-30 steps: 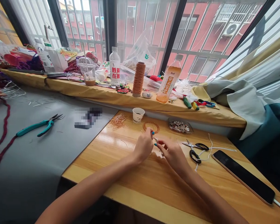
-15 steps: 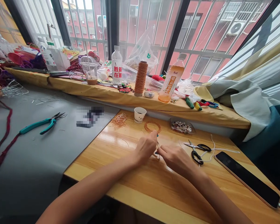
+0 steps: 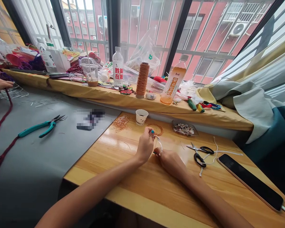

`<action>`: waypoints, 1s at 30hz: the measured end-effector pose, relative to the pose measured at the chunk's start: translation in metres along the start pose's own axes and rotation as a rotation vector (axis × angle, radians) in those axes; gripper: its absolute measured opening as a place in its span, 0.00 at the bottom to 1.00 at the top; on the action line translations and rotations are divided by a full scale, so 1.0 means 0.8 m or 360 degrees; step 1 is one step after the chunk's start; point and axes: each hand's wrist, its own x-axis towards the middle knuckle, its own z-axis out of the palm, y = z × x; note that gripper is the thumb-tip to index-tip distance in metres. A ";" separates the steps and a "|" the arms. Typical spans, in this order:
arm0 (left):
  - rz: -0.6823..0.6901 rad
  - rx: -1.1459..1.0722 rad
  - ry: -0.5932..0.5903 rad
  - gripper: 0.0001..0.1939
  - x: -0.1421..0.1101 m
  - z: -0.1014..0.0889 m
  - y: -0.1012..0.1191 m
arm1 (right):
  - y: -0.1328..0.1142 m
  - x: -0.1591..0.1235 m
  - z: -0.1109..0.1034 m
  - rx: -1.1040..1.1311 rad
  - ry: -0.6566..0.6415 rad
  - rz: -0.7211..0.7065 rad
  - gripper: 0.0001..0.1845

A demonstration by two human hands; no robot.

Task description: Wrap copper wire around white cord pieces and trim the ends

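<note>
A white cord (image 3: 160, 144) arcs above a wooden table (image 3: 144, 190), its upper end pinched between the closed fingertips of a person's left hand (image 3: 144, 145), its lower end held in the tightly curled, partly hidden fingers of the right hand (image 3: 173, 161). Polished wood runs from both hands to the table's near edge; a copper-coloured wire coil (image 3: 162, 128) lies just beyond the left hand, scissors (image 3: 198, 149) to the right.

In my grip, matt white cord (image 3: 160, 144); beneath, smooth glossy wood tabletop (image 3: 156, 193). Round from where I hold: paper cup (image 3: 141, 120) at eleven o'clock, coppery metal wire coil (image 3: 161, 129) at twelve, clear shiny plastic tray (image 3: 195, 132) at two. Scissors (image 3: 198, 149) at three, metal blades, black plastic handles; phone (image 3: 250, 183) at four, glossy glass.
</note>
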 end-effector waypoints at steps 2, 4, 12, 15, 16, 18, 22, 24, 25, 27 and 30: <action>0.0020 0.0141 0.0032 0.06 0.005 -0.003 -0.003 | -0.016 -0.002 -0.003 -0.0171 -0.0086 -0.0056 0.10; 0.0053 0.0315 0.0052 0.05 0.008 -0.005 -0.008 | -0.031 -0.006 -0.011 -0.0234 -0.0088 -0.0055 0.10; 0.0483 0.1084 -0.0402 0.10 -0.002 -0.006 -0.011 | -0.034 0.000 -0.057 -0.0470 0.0219 -0.0270 0.15; 0.0566 0.1024 -0.0474 0.09 -0.004 -0.002 -0.017 | 0.007 0.016 -0.064 -0.0157 0.0326 -0.0222 0.13; 0.0561 0.0977 -0.0460 0.09 -0.004 0.000 -0.020 | 0.020 0.021 -0.063 -0.0027 0.0373 -0.0129 0.13; 0.0568 0.0852 -0.0431 0.08 -0.003 0.003 -0.024 | 0.038 0.029 -0.056 0.0186 0.0454 0.0096 0.13; 0.0529 0.0559 -0.0362 0.05 -0.001 0.002 -0.023 | 0.038 0.035 -0.031 0.0653 0.0232 0.0332 0.12; 0.0467 0.0452 -0.0328 0.04 -0.001 0.001 -0.019 | 0.031 0.035 -0.020 0.0852 0.0057 0.0363 0.12; 0.0434 0.0412 -0.0309 0.03 -0.001 0.000 -0.017 | 0.028 0.034 -0.016 0.0919 -0.0017 0.0363 0.14; 0.0373 0.0348 -0.0262 0.03 -0.001 -0.001 -0.013 | 0.026 0.033 -0.013 0.1009 -0.0140 0.0350 0.15; 0.0261 0.0292 -0.0105 0.04 0.004 -0.002 -0.012 | 0.021 0.026 -0.014 0.1015 -0.0242 0.0289 0.14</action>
